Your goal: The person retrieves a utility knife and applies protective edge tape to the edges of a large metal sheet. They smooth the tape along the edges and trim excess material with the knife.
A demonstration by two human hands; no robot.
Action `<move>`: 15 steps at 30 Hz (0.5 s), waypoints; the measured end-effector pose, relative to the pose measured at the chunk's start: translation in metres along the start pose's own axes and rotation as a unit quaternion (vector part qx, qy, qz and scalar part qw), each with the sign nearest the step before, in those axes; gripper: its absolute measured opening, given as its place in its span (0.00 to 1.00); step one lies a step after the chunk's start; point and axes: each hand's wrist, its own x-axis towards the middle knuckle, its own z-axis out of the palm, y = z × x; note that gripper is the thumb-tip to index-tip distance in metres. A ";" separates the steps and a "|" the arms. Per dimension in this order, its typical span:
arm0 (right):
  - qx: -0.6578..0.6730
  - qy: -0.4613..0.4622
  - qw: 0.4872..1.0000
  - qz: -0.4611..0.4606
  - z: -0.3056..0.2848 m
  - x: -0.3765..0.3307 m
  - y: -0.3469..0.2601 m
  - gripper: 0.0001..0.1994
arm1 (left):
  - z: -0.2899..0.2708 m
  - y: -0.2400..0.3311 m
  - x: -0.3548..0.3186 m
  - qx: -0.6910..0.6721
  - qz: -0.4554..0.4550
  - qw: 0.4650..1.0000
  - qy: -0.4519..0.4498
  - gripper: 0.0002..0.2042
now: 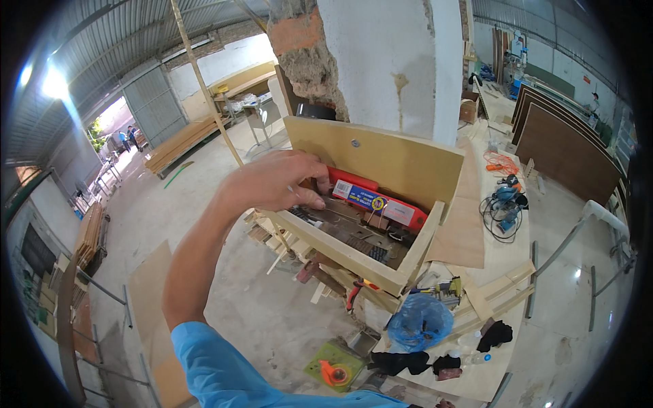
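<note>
Reaching into wooden box (pixel 381 204) with left hand (pixel 272 180), fingers curled down among tools just beside red tool (pixel 381 198) at back wall. Looks like picking-out step; whether fingers already pinch something cannot be told. Right hand out of view. Next move calls for firm grip, then clean lift over box rim.

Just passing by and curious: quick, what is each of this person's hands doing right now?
Left hand: reaching into the wooden tool box, fingers curled; whether it grips anything cannot be told.
Right hand: not in view.
</note>
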 end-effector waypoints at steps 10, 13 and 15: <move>-0.128 0.066 0.969 -0.203 -0.010 0.008 0.054 0.25 | 0.001 -0.010 -0.005 -0.169 0.002 0.986 0.005 0.14; -0.022 0.027 0.999 -0.008 -0.012 -0.003 0.049 0.25 | 0.000 -0.017 -0.009 -0.127 0.013 0.992 0.024 0.12; -0.022 0.025 0.999 -0.020 -0.013 -0.013 0.043 0.26 | 0.000 -0.019 -0.011 -0.101 0.049 0.992 0.059 0.11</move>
